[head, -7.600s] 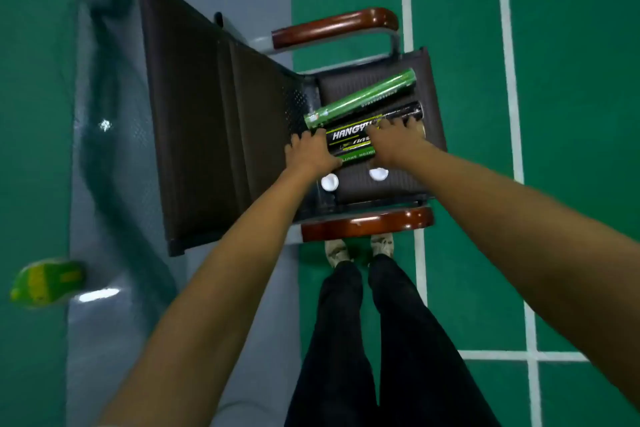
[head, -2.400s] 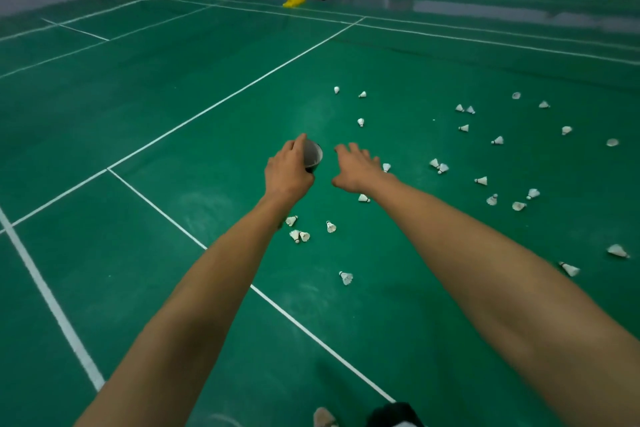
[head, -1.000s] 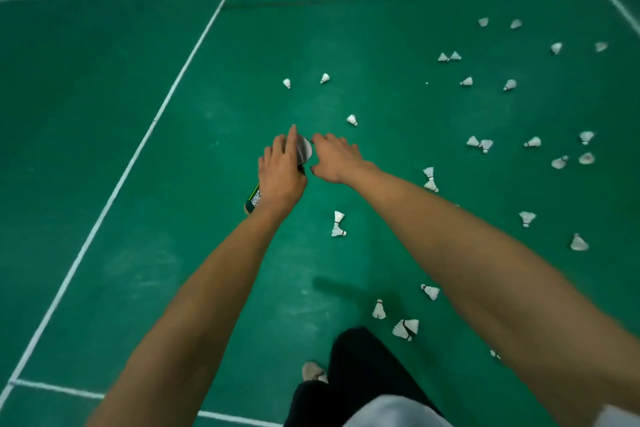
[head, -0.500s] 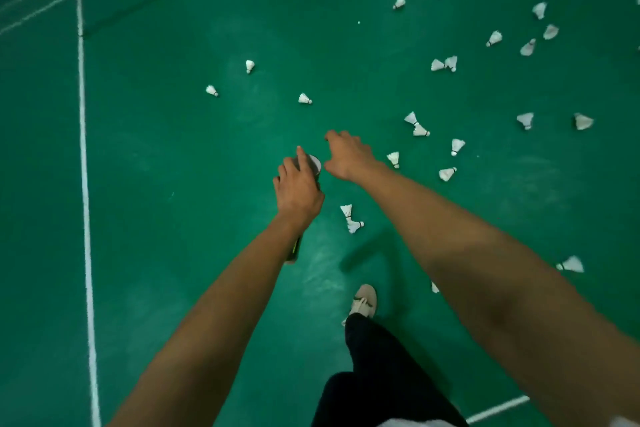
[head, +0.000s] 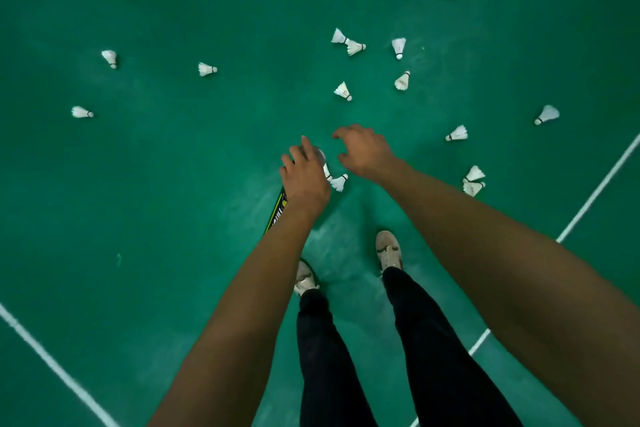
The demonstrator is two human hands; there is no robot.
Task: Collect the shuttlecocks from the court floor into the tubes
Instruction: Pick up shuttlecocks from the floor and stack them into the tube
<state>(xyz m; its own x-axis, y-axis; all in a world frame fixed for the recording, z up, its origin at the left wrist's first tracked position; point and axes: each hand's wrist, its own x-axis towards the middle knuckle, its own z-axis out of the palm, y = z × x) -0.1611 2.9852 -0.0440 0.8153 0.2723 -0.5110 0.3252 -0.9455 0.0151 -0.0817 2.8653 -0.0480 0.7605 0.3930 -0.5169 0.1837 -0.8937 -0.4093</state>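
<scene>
Over the green court floor (head: pixel 173 184), left hand (head: pixel 306 180) wraps round a dark tube (head: pixel 278 210). Its long axis slants: mouth up and away, bottom toward the left shoe (head: pixel 304 279). The yellow label lettering is mostly hidden and unreadable. Right hand (head: pixel 365 151) is loosely spread, holding nothing. Shuttlecocks (head: pixel 343 91) lie scattered on the floor beyond.

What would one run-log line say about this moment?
left hand: grips tube | right hand: empty, fingers loosely curled | shuttlecocks: scattered on court floor, two beside tube mouth
</scene>
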